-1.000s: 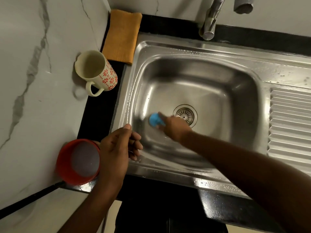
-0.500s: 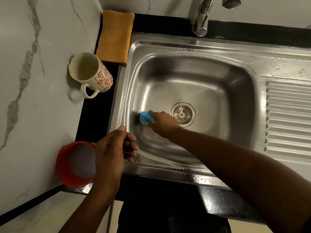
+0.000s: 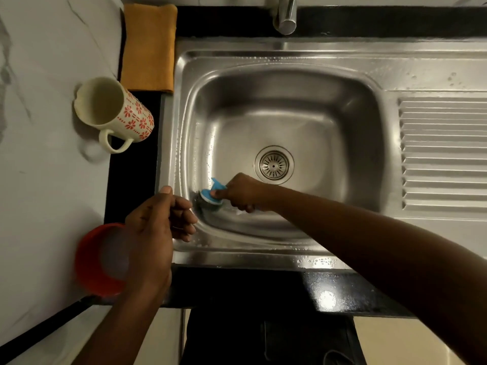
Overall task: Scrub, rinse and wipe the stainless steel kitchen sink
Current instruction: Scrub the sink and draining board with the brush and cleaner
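The stainless steel sink (image 3: pixel 290 64) fills the middle of the view, with a round drain (image 3: pixel 274 164) in its basin floor. My right hand (image 3: pixel 243 192) grips the blue handle of a steel-wool scrubber (image 3: pixel 209 197) and presses it into the basin's front-left corner. My left hand (image 3: pixel 158 222) hovers over the sink's front-left rim with its fingers curled and nothing in them. Soapy droplets dot the rim.
A folded orange cloth (image 3: pixel 149 46) lies at the back left. A cream mug with red flowers (image 3: pixel 113 111) stands left of the sink. A red bowl (image 3: pixel 97 262) sits partly under my left hand. The tap (image 3: pixel 286 14) rises behind the basin; a ribbed drainboard (image 3: pixel 442 154) lies at right.
My right hand has moved the scrubber from near the drain leftward and toward the front-left corner of the basin. My left hand has stayed by the rim.
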`<move>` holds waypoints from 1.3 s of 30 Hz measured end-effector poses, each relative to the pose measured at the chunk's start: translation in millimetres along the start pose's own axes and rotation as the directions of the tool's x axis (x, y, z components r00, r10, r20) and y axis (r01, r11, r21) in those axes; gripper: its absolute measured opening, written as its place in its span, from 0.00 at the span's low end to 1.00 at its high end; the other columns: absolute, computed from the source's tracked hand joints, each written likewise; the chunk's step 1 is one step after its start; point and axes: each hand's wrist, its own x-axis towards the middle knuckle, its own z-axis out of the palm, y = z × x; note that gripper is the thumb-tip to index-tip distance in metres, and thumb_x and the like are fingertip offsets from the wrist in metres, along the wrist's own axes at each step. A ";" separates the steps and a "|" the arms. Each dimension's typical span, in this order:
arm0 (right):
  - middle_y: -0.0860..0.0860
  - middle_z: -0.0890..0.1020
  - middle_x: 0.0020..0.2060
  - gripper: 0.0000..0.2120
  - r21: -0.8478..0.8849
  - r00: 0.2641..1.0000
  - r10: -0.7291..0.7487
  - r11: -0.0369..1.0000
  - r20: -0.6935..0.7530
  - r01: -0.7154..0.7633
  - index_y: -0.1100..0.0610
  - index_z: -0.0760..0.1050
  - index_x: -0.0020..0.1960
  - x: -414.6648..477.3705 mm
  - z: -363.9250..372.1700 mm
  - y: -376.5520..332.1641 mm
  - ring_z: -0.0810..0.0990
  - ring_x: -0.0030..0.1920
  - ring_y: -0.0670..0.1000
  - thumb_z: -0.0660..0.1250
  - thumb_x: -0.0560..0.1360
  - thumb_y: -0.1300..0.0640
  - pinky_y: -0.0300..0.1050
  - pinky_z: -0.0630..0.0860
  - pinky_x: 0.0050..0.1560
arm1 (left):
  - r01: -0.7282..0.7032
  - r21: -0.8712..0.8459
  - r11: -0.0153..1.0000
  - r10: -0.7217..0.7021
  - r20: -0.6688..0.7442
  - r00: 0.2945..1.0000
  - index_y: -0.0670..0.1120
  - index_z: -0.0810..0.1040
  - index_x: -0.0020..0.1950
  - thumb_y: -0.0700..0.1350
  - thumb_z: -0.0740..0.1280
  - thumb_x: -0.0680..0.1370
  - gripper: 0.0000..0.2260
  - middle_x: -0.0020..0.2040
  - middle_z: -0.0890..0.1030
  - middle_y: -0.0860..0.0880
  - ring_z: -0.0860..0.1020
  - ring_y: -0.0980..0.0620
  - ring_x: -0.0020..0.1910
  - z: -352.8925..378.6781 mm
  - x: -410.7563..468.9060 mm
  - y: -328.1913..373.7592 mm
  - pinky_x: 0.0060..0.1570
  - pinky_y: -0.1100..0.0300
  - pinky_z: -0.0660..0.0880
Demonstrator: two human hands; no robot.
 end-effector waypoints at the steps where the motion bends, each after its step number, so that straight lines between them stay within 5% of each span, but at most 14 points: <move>1: 0.53 0.75 0.29 0.23 0.032 0.999 -0.005 0.999 -0.047 0.006 0.66 0.80 0.52 5.4 4.8 -2.1 0.67 0.22 0.48 0.74 0.78 0.44 0.39 0.65 0.22 | 0.000 0.004 1.000 0.000 -0.001 1.000 0.41 0.81 0.42 0.50 0.62 0.87 0.19 0.32 0.81 0.42 0.78 0.46 0.29 -0.5 0.1 0.5 0.28 0.58 0.74; 4: 0.54 0.77 0.31 0.24 0.055 0.990 0.009 0.998 -0.144 -0.002 0.68 0.78 0.54 19.5 7.7 2.0 0.71 0.23 0.48 0.76 0.77 0.45 0.39 0.69 0.23 | 0.006 0.012 1.000 -0.006 0.015 1.000 0.40 0.81 0.43 0.50 0.61 0.87 0.19 0.32 0.81 0.42 0.78 0.47 0.29 1.7 -0.9 1.8 0.28 0.58 0.75; 9: 0.57 0.80 0.36 0.21 -0.138 0.987 -0.070 0.989 -0.144 0.050 0.67 0.80 0.57 15.3 10.6 -4.1 0.75 0.26 0.50 0.77 0.76 0.50 0.41 0.72 0.25 | -0.013 0.018 1.000 0.012 0.021 1.000 0.40 0.81 0.43 0.50 0.61 0.87 0.19 0.32 0.81 0.43 0.78 0.47 0.29 3.6 -2.5 3.4 0.28 0.59 0.75; 13: 0.52 0.73 0.30 0.21 -0.043 0.998 0.004 0.999 0.067 -0.001 0.68 0.81 0.55 -25.3 -4.8 3.3 0.65 0.24 0.47 0.75 0.78 0.49 0.38 0.62 0.23 | -0.012 0.001 1.000 0.012 0.010 1.000 0.40 0.80 0.44 0.50 0.61 0.87 0.19 0.33 0.81 0.43 0.77 0.46 0.29 2.1 -4.6 3.9 0.29 0.59 0.74; 17: 0.48 0.70 0.28 0.24 -0.153 0.969 0.046 0.988 0.243 -0.009 0.67 0.80 0.60 -48.5 -40.1 4.0 0.62 0.26 0.47 0.74 0.78 0.46 0.38 0.58 0.24 | 0.007 -0.003 1.000 -0.007 0.003 1.000 0.40 0.80 0.42 0.49 0.60 0.87 0.19 0.31 0.81 0.45 0.77 0.48 0.27 3.2 -7.7 1.0 0.26 0.60 0.74; 24: 0.53 0.76 0.31 0.16 -0.256 1.000 0.021 0.966 -0.004 -0.021 0.66 0.80 0.52 -1.8 3.0 5.1 0.70 0.24 0.47 0.74 0.79 0.51 0.38 0.67 0.24 | -0.005 -0.005 1.000 0.005 -0.003 1.000 0.41 0.80 0.42 0.49 0.60 0.87 0.19 0.32 0.81 0.44 0.77 0.48 0.28 -2.0 -8.0 2.8 0.26 0.61 0.74; 29: 0.49 0.71 0.26 0.18 -0.297 0.983 0.081 0.954 0.168 -0.028 0.62 0.82 0.55 -41.7 -44.8 14.9 0.64 0.23 0.47 0.70 0.81 0.46 0.39 0.61 0.23 | 0.014 -0.010 1.000 -0.014 0.007 1.000 0.41 0.80 0.42 0.50 0.61 0.87 0.19 0.32 0.81 0.44 0.77 0.48 0.28 2.8 -8.9 1.3 0.26 0.60 0.74; 33: 0.49 0.72 0.28 0.16 -0.507 0.971 0.219 0.851 0.100 -0.140 0.59 0.80 0.51 -55.1 -87.3 46.6 0.65 0.24 0.46 0.71 0.80 0.45 0.38 0.62 0.23 | -0.001 -0.010 1.000 0.001 0.023 1.000 0.41 0.80 0.41 0.49 0.61 0.87 0.19 0.32 0.81 0.42 0.77 0.47 0.28 7.0 -13.8 1.1 0.27 0.59 0.74; 39: 0.52 0.75 0.29 0.19 -0.371 0.994 0.009 0.928 0.113 0.034 0.65 0.82 0.51 -23.5 -11.9 -8.5 0.67 0.23 0.49 0.74 0.79 0.47 0.39 0.64 0.24 | -0.016 0.007 1.000 0.016 0.038 0.999 0.43 0.82 0.40 0.51 0.61 0.87 0.20 0.34 0.82 0.43 0.79 0.48 0.29 8.6 -21.4 -0.5 0.28 0.59 0.76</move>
